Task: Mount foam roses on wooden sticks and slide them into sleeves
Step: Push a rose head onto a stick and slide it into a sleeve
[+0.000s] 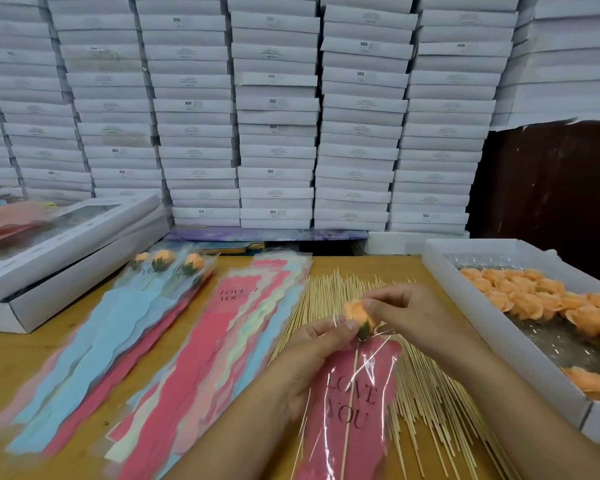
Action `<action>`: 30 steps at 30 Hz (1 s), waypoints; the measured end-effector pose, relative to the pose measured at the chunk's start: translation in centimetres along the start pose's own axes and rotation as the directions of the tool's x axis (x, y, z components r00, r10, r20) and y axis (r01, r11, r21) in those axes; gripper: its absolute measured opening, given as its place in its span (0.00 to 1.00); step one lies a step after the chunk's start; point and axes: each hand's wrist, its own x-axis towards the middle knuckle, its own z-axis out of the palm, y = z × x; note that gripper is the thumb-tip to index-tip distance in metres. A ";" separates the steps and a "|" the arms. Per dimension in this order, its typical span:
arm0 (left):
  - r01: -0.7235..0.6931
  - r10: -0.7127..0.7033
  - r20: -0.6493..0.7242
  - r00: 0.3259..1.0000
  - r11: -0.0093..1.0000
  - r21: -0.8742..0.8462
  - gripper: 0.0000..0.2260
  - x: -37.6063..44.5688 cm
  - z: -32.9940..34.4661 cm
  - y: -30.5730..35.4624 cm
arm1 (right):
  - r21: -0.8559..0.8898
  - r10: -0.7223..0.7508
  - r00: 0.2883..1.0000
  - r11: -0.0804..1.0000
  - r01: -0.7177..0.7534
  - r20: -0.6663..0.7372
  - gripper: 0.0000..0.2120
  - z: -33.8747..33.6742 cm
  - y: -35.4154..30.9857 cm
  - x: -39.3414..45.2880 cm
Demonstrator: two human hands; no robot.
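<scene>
the left hand (312, 344) pinches the pink sleeve (350, 410) mouth. the right hand (409, 313) pinches the peach rose (357, 315). the sleeve's lower end is cut off by the frame.

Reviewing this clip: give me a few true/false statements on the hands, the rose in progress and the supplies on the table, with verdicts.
1. Both hands, left hand and right hand, hold the peach rose. True.
2. Its stick lies inside a blue sleeve. False: the pink sleeve.
3. The white tray of loose roses sits to the right. True.
4. No finished roses are on the table. False: three sleeved ones lie far left.
</scene>
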 end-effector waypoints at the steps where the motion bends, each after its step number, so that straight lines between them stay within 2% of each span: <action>1: 0.001 -0.001 -0.003 1.000 1.000 -0.017 0.20 0.1 0.0 0.0 | 0.002 0.018 1.000 1.000 -0.018 0.011 0.09 0.0 0.0 -0.1; 5: -0.008 0.006 -0.041 0.999 0.998 -0.065 0.20 0.4 -0.3 0.0 | -0.013 0.120 0.984 0.993 -0.120 0.128 0.16 0.5 0.3 -0.5; 9: -0.014 0.011 -0.091 0.996 0.999 -0.031 0.14 0.6 -0.6 -0.1 | -0.075 0.158 0.966 0.986 -0.146 0.204 0.24 1.0 0.0 -0.8; 14: -0.057 0.050 -0.113 0.992 0.997 -0.061 0.15 1.3 -1.0 -0.3 | -0.130 0.196 0.899 0.979 -0.157 0.393 0.21 1.3 -0.3 -1.5; 16: -0.063 0.054 -0.116 0.992 0.995 -0.077 0.13 1.3 -1.0 -0.2 | -0.071 0.160 0.927 0.987 -0.145 0.339 0.17 1.3 -0.5 -1.7; 17: -0.063 0.052 -0.118 0.992 0.994 -0.091 0.12 1.4 -0.9 -0.1 | -0.006 0.149 0.957 0.988 -0.152 0.249 0.17 1.3 -0.5 -1.8; 19: -0.071 0.050 -0.133 0.990 0.986 -0.154 0.11 1.6 -0.8 0.0 | 0.143 0.166 0.985 0.975 -0.171 0.051 0.25 1.2 0.0 -1.7; 20: -0.080 0.053 -0.145 0.988 0.979 -0.186 0.11 1.7 -0.9 0.1 | 0.198 0.189 0.982 0.962 -0.188 0.011 0.28 1.1 0.3 -1.8; 21: -0.095 0.063 -0.159 0.985 0.975 -0.201 0.12 1.8 -0.9 0.1 | 0.243 0.217 0.976 0.945 -0.218 0.029 0.30 1.0 0.6 -2.0; 23: -0.137 0.098 -0.186 0.978 0.969 -0.208 0.14 1.9 -1.0 0.2 | 0.288 0.273 0.944 0.904 -0.317 0.183 0.33 1.1 1.1 -2.6; 26: -0.193 0.137 -0.209 0.968 0.941 -0.277 0.16 2.0 -1.0 0.4 | 0.275 0.318 0.852 0.850 -0.450 0.416 0.28 1.8 1.9 -3.4; 28: -0.198 0.136 -0.213 0.968 0.931 -0.308 0.10 2.2 -1.1 0.4 | 0.273 0.318 0.845 0.846 -0.457 0.430 0.21 2.4 2.5 -3.5; 30: -0.181 0.116 -0.236 0.965 0.945 -0.274 0.11 2.3 -1.1 0.2 | 0.294 0.323 0.876 0.852 -0.434 0.358 0.17 2.8 2.9 -3.2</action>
